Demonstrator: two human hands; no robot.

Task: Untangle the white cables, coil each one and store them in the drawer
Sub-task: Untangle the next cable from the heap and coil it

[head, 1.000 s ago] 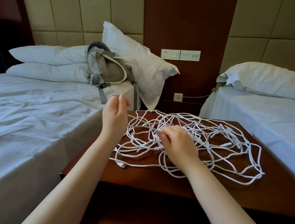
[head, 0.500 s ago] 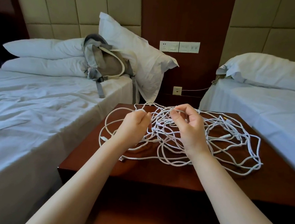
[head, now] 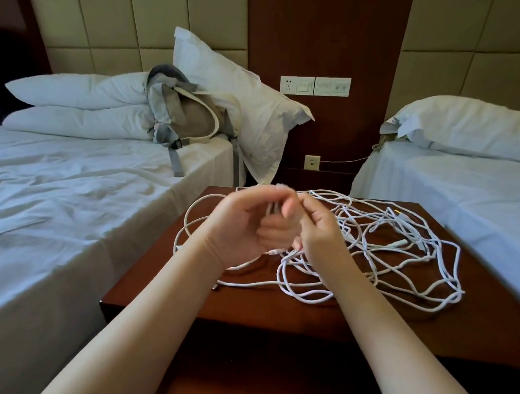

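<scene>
A tangle of white cables [head: 382, 247] sprawls over the dark wooden nightstand [head: 275, 307] between two beds. Both my hands are raised together above its left part, blurred by motion. My left hand [head: 244, 226] has its fingers curled round a few cable strands that run up between the hands. My right hand [head: 315, 229] pinches the same strands close against the left. A loose loop of cable [head: 188, 222] trails off to the left of the hands. No drawer is in view.
A bed with white sheets [head: 64, 212] lies to the left, carrying pillows and a grey-beige backpack [head: 187, 113]. Another bed [head: 470, 197] stands on the right. Wall sockets [head: 315, 85] sit on the wood panel behind, with a thin cord plugged in lower down.
My hands have come together above the nightstand's left part; the left now grips strands next to the right. The view has tilted slightly.
</scene>
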